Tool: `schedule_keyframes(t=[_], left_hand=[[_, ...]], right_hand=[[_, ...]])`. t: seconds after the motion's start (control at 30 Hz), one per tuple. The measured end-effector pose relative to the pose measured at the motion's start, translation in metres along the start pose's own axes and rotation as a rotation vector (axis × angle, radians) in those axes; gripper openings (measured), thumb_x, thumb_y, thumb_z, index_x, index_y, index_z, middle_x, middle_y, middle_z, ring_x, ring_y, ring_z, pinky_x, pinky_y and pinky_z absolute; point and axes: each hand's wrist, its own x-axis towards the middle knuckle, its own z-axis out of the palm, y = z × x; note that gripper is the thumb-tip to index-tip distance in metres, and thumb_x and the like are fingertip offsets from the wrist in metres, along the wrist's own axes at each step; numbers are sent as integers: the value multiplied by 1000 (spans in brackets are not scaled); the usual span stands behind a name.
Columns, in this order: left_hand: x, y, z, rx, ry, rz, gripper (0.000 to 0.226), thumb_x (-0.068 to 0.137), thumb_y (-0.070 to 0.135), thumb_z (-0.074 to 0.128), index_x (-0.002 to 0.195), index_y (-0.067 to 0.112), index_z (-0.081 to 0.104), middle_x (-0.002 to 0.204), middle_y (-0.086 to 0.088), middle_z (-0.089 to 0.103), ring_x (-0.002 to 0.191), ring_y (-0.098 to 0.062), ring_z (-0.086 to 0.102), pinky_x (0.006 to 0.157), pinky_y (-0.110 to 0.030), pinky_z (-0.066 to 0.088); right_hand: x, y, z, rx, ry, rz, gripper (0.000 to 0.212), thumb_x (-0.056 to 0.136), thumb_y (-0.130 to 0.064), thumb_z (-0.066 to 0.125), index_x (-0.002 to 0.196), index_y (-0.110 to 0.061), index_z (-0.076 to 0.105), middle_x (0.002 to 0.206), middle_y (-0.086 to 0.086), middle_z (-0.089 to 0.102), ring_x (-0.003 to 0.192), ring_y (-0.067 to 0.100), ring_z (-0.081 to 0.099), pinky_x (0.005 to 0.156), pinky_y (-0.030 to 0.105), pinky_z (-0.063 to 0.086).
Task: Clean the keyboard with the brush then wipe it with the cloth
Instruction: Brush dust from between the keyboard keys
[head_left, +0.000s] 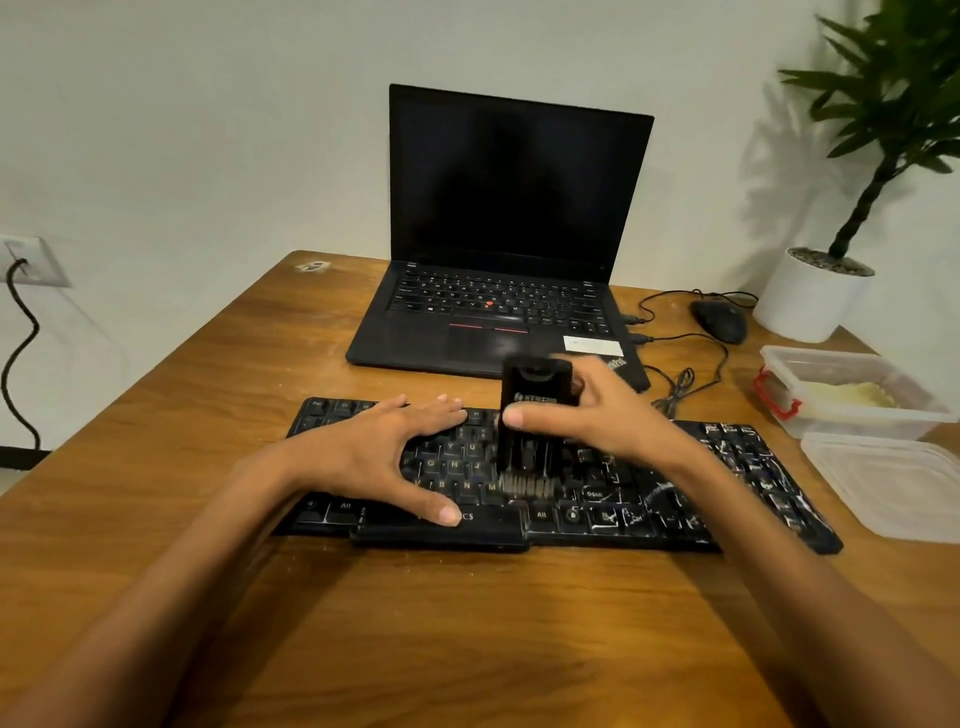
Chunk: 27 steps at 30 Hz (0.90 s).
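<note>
Two of your hands cover the keyboard (649, 499), which lies left to right near the table's (208, 364) front edge: your left hand (374, 447) rests flat and open on it, your right hand (597, 410) clasps the blurred brush (530, 415) upright, bristles down on the middle keys.

Brush (532, 415) blurred; plant (893, 104) cropped; container (852, 395) contents perhaps powder.

The right hand (597, 410) holds the brush (532, 431) upright, bristles on the keyboard (753, 467); the left hand (384, 447) lies flat on the keys.
</note>
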Motion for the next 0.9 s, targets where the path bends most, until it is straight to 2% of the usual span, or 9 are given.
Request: schedule_keyframes(t=[0.1,0.23,0.3,0.37,0.47,0.63,0.7,0.77,0.9], left_hand=[[-1,-1,0,-5,-14,-12,110,52,71,60,143,42,7,137,32,-7,125,0,-16,112,-36,-5],[-1,2,-1,0,2,12,106,56,63,62,143,40,7,134,31,-7,122,3,-15,106,-25,-8],[0,2,0,9,-2,11,106,55,64,61,143,39,8,134,31,-6,121,5,-14,103,-21,-8],[1,-2,0,6,-9,-2,109,52,69,61,143,42,7,135,32,-7,123,3,-13,109,-29,-6],[1,-8,1,1,-7,7,114,46,79,57,143,43,8,137,31,-7,125,2,-13,110,-31,-6],[7,-2,8,46,96,142,114,52,83,52,146,36,7,149,21,-5,135,6,-17,111,-28,-13],[7,3,10,53,57,101,113,51,81,55,145,40,7,150,22,-6,136,0,-20,114,-35,-11],[5,6,9,40,4,7,114,48,80,56,143,44,4,143,28,-14,131,-5,-24,113,-41,-7],[2,10,7,24,-22,-35,118,43,80,56,141,47,2,135,32,-15,135,-13,-18,112,-44,-4]], right_hand=[[4,-1,-5,18,139,-47,24,74,-26,72,90,-34,57,82,-17,63,79,-8,58,69,9,44],[-3,-5,1,2,-141,-3,29,68,-36,75,93,-34,59,86,-16,67,83,-2,61,71,12,48],[-2,-2,-3,-33,-24,12,27,70,-33,73,93,-32,59,83,-14,64,80,-3,60,70,12,47],[-1,-3,-9,-75,86,-44,25,74,-25,72,91,-35,57,81,-17,62,79,-5,58,69,11,46],[-13,-9,-10,19,92,-70,24,71,-28,72,90,-32,58,79,-19,65,80,-3,61,68,10,46],[-27,-12,9,83,11,-112,29,77,-20,73,103,-12,63,99,2,67,96,15,64,84,34,52],[-32,-8,13,92,-42,-107,28,78,-16,70,105,-15,62,102,-2,67,99,14,63,86,30,51],[-40,-4,5,67,-68,-48,28,77,-23,72,103,-17,62,100,-1,68,95,13,64,82,28,53],[-45,-6,-21,40,-12,22,23,73,-30,72,93,-23,62,87,-7,68,82,7,64,70,21,51]])
